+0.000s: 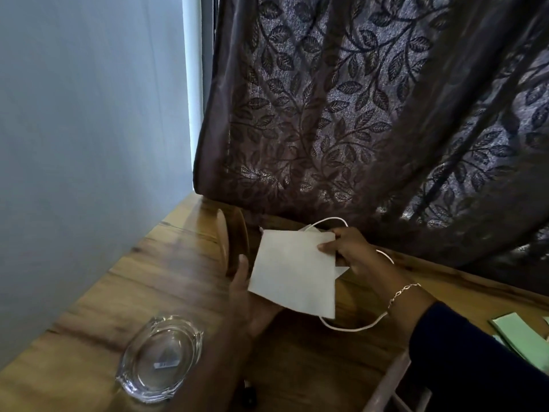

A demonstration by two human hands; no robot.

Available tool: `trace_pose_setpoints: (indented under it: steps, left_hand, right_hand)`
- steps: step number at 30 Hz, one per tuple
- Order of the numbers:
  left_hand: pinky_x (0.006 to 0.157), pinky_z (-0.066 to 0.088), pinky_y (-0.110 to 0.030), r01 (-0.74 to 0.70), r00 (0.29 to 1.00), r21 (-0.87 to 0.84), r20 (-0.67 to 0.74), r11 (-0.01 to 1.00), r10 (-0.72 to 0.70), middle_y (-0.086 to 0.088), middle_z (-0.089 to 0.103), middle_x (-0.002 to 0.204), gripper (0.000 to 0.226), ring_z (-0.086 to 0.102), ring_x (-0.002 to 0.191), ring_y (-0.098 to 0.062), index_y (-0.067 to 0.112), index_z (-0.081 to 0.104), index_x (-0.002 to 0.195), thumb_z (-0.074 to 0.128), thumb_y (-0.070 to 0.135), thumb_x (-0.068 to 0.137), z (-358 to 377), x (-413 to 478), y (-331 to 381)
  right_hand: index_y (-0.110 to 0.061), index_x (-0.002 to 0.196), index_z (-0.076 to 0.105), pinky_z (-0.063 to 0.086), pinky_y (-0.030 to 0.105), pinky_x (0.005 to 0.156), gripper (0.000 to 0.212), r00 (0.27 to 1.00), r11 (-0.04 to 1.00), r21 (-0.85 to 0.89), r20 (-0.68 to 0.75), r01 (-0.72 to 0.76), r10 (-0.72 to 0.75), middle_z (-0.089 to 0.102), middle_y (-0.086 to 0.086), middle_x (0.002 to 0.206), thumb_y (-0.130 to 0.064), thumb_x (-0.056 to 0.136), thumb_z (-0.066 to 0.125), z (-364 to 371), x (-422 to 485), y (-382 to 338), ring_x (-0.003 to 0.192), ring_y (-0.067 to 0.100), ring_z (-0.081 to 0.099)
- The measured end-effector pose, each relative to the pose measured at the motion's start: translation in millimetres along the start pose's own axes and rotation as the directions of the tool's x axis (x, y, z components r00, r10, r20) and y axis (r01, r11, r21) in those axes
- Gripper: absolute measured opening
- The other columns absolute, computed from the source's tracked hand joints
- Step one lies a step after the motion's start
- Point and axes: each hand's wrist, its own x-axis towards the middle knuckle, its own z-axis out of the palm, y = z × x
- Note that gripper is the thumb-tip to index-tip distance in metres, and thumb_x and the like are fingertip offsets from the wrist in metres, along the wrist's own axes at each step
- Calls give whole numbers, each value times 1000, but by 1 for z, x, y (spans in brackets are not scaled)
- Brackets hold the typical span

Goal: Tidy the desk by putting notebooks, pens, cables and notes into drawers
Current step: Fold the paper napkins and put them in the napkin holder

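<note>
white paper sheet (pixel 292 272): square, blank, tilted, held above the wooden desk (pixel 148 278). left hand (pixel 243 292) grips its lower left edge; right hand (pixel 347 251) pinches the upper right corner. thin white cable (pixel 353 327) loops behind and below the sheet. pale green notes (pixel 518 334) lie flat at far right.

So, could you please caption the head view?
Left hand and right hand hold white paper with looped white cable over desk.
</note>
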Motion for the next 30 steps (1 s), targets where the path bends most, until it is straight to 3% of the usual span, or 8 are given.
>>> trace_pose_setpoints:
  steps: [4,9,13,16,19,23,25,30]
  left_hand:
    - [75,56,-43,67,981,162,-192,985,-35,-19,56,129,60,56,113,-36,10,49,131,42,49,87,16,7,-6]
    - [84,51,-41,189,927,270,-366,944,-81,-14,61,120,50,59,109,-28,7,47,127,41,43,94,23,27,-17]
    - [82,52,-40,230,911,277,-399,933,-106,-17,57,124,48,57,112,-31,6,43,130,45,37,94,26,37,-23]
    - [79,53,-37,252,906,323,-410,912,-105,-18,54,128,46,58,108,-29,5,44,130,47,34,95,28,41,-25]
    - [81,52,-36,251,899,335,-428,908,-91,-18,55,127,45,58,106,-28,4,44,129,46,34,95,29,45,-25]
    - [89,49,-39,198,890,335,-456,921,-25,-19,55,128,50,55,112,-31,2,45,129,41,39,96,20,46,-23]
    - [94,46,-40,169,885,335,-465,927,7,-19,52,132,54,53,116,-31,2,44,131,36,44,96,16,47,-21]
    - [107,36,-43,98,884,269,-465,958,40,-17,51,135,63,47,125,-31,4,44,133,24,52,96,13,49,-15]
  right_hand:
    - [7,112,58,46,27,55,31,999,994,-106,-38,-9,5,61,12,83,9,81,59,-25,20,5,72,22,57]
    - [12,114,55,43,28,62,32,991,988,-147,-128,-46,27,56,9,74,13,82,56,-57,43,18,66,19,53]
    - [17,112,54,44,23,51,31,980,973,-222,-201,-63,17,57,14,74,15,81,56,-68,53,31,64,20,51]
    - [16,109,57,50,45,79,28,976,973,-225,-217,-43,-7,61,35,102,15,80,58,-71,60,36,82,28,54]
    - [15,106,59,45,50,92,25,981,978,-205,-192,-28,-12,62,24,87,14,81,56,-74,63,36,75,27,56]
    - [10,105,59,52,29,66,22,982,973,-209,-143,93,-124,63,22,88,12,84,54,-74,51,5,63,17,53]
    - [3,107,60,50,19,55,24,972,957,-225,-106,184,-212,62,9,78,10,85,54,-72,37,-16,63,14,54]
    - [-10,90,64,55,21,54,20,966,965,-59,41,257,-254,67,5,77,7,83,57,-65,-1,-53,65,16,64]
